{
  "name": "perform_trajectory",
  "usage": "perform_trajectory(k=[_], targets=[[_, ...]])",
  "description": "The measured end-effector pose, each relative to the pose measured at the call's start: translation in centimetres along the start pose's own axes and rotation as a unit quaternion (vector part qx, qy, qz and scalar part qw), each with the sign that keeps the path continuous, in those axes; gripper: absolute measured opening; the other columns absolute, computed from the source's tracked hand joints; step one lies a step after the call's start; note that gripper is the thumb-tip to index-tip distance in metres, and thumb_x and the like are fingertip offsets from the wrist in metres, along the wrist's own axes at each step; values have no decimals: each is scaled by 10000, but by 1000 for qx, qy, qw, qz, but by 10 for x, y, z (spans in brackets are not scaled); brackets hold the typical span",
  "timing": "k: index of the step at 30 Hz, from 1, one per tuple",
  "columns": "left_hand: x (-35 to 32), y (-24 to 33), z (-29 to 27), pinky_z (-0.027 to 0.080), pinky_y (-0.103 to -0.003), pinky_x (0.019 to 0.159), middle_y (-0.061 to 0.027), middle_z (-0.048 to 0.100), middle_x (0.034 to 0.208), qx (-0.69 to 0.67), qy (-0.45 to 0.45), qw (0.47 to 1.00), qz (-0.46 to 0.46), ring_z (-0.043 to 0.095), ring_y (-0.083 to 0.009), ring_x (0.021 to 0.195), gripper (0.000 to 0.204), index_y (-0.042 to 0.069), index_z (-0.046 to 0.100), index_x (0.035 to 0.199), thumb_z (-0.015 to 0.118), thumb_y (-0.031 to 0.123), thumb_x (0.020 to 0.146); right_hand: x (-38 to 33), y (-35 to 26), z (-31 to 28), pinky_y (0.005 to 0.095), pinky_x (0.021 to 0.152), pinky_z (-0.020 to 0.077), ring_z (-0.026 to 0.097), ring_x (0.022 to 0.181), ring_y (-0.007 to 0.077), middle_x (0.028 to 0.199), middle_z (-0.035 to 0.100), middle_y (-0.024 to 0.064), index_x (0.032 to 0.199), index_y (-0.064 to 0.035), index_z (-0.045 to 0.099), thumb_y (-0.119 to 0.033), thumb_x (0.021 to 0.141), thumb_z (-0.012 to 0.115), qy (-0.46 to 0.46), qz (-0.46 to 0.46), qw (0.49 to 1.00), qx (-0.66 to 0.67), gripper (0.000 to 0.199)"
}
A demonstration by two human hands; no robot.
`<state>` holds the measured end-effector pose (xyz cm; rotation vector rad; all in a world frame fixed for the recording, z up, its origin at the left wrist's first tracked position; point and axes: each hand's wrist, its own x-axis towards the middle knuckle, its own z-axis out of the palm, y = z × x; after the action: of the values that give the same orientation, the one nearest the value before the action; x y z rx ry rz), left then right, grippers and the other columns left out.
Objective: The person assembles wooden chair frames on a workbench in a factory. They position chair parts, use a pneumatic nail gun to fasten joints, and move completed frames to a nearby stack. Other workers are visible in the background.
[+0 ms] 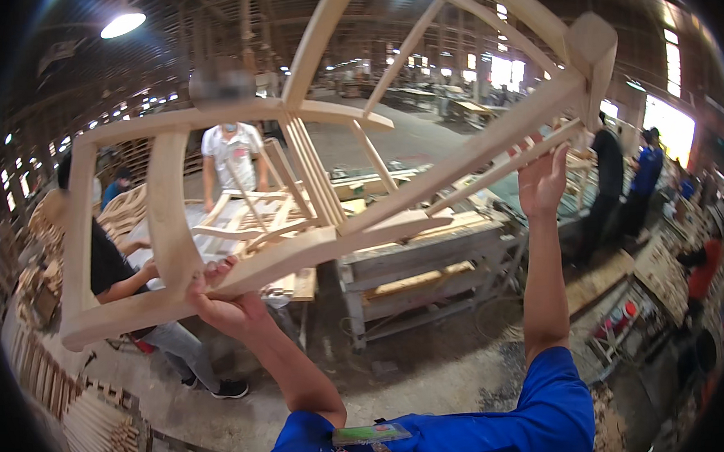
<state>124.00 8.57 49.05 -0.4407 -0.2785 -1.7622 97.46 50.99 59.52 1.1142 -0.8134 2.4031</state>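
Note:
A bare, pale wooden chair frame is held up in the air in front of me, tilted on its side. My left hand grips its lower back post, close to where a wide curved back slat joins it. On the other side my right hand is raised higher, its fingers passing behind a thin stretcher near a leg end; part of those fingers is hidden by the wood. Several narrow slats run across the frame's middle.
Beyond the frame stands a rough wooden workbench with loose wooden parts. A person in a white shirt faces the bench; another in dark clothes works at left. Stacked wooden pieces lie low at left. More people stand at right.

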Motion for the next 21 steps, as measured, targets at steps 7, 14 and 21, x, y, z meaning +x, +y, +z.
perform_trajectory(k=[7, 14, 21], targets=[[-20, -93, 66, 458, -440, 867, -103, 609, 756, -31, -89, 996, 10, 566, -230, 766, 142, 57, 593, 907, 650, 187, 906, -16, -331, -173, 326, 895, 532, 659, 1061, 170, 1301, 662, 68, 1461, -114, 550, -475, 1014, 562, 10, -116, 725, -679, 574], [-73, -185, 148, 409, -461, 893, -93, 548, 837, 15, -252, 967, 9, 542, -217, 770, 228, 38, 591, 1015, 633, 227, 895, 36, -300, -168, 318, 822, 568, 657, 955, 173, 1216, 633, 123, 1490, -48, 428, -479, 1058, 548, -26, 230, 915, -329, 622], [-59, -272, 220, 392, -416, 825, -122, 567, 862, 94, -574, 812, -46, 485, -196, 737, 301, -13, 589, 1084, 572, 226, 902, -24, -189, -300, 247, 446, 388, 434, 516, 81, 696, 442, -31, 973, -120, 545, -105, 979, 610, 240, 199, 935, -170, 67]])
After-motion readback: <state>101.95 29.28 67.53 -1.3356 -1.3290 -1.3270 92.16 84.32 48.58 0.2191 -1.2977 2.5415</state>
